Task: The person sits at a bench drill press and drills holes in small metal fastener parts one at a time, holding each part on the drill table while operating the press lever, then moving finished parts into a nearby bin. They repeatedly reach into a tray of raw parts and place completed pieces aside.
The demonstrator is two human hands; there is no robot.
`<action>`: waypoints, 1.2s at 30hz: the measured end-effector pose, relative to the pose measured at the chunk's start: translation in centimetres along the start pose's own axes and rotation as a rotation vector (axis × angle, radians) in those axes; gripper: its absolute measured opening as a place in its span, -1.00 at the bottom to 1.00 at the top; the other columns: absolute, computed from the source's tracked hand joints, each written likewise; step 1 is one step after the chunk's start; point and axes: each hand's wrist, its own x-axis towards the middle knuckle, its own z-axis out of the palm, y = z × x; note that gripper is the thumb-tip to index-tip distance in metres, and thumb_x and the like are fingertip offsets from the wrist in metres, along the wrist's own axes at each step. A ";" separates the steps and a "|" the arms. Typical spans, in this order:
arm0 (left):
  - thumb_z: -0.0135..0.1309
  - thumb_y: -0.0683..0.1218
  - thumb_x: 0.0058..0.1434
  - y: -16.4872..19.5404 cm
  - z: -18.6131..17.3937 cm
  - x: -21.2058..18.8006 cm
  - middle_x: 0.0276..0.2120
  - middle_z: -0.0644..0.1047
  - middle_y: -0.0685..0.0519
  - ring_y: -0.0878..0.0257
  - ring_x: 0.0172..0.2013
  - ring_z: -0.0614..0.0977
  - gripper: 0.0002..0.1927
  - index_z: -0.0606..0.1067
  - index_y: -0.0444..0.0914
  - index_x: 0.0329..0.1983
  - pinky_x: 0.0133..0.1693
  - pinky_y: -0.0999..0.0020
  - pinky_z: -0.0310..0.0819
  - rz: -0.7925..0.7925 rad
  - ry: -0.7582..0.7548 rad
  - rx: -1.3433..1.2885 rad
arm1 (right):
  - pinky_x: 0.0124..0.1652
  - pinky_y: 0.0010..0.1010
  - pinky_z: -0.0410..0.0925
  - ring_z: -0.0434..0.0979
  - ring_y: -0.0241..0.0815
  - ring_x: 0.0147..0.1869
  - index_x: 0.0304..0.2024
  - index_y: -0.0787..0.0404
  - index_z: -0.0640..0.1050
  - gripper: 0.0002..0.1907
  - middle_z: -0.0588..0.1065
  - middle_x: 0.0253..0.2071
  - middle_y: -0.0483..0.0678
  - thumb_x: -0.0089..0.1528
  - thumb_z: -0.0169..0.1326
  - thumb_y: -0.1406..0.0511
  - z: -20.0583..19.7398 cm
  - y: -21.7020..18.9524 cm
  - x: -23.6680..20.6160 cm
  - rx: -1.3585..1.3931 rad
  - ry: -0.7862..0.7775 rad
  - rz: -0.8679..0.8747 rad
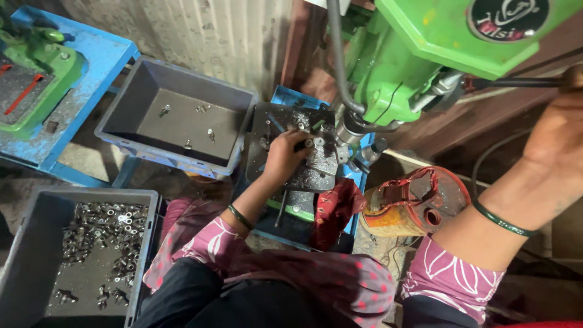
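Left hand point(283, 155) grip clenched on small metal part point(308, 143) under drill spindle point(347, 129); right hand point(557, 136) grasping feed lever point(516, 82).

We see pale corrugated wall point(206, 30) at top, dusty concrete floor point(85, 161), blue metal stand point(100, 58) at left, dim warm light.

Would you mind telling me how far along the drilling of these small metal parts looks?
Done: only a few parts lie in the far bin. In hand: the left hand sets a part on the fixture under the green drill, while the right hand grips the feed lever. Left: the near bin holds a big heap.
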 end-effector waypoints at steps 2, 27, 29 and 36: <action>0.36 -0.11 -0.04 1.1 0.2 0.0 -0.19 0.62 -0.09 -0.11 -0.17 0.63 -0.59 0.66 -0.20 -0.06 -0.09 0.09 0.50 0.118 0.023 0.081 | 0.30 -0.48 0.26 0.39 -0.11 0.21 0.21 0.46 0.35 -0.75 0.38 0.16 0.14 0.60 -0.09 0.35 0.2 0.0 -0.2 -0.025 -0.018 -0.014; 0.30 0.08 0.05 3.4 1.9 0.4 -0.28 0.59 -0.04 -0.10 -0.19 0.59 -0.67 0.62 -0.22 -0.24 -0.14 0.04 0.46 0.174 0.082 0.223 | -0.08 -0.45 0.18 0.23 -0.28 -0.26 -0.26 0.19 0.32 -0.72 0.21 -0.38 -0.13 0.58 -0.12 0.27 7.8 -0.5 -3.6 -0.069 -0.053 -0.122; 0.29 0.05 0.08 3.4 1.5 0.3 -0.26 0.60 -0.03 -0.09 -0.20 0.59 -0.67 0.61 -0.23 -0.18 -0.16 0.05 0.46 0.211 0.129 0.212 | -0.09 -0.45 0.19 0.22 -0.27 -0.28 -0.26 0.18 0.31 -0.72 0.20 -0.39 -0.13 0.56 -0.11 0.25 9.2 -0.5 -6.4 -0.054 -0.054 -0.170; 0.28 0.06 0.15 3.1 2.1 0.1 -0.33 0.60 0.02 0.01 -0.25 0.62 -0.72 0.60 -0.20 -0.20 -0.21 0.10 0.47 0.257 0.135 0.389 | -0.12 -0.42 0.21 0.22 -0.26 -0.33 -0.28 0.16 0.28 -0.71 0.20 -0.43 -0.11 0.50 -0.10 0.18 11.3 0.0 -8.6 -0.045 -0.032 -0.226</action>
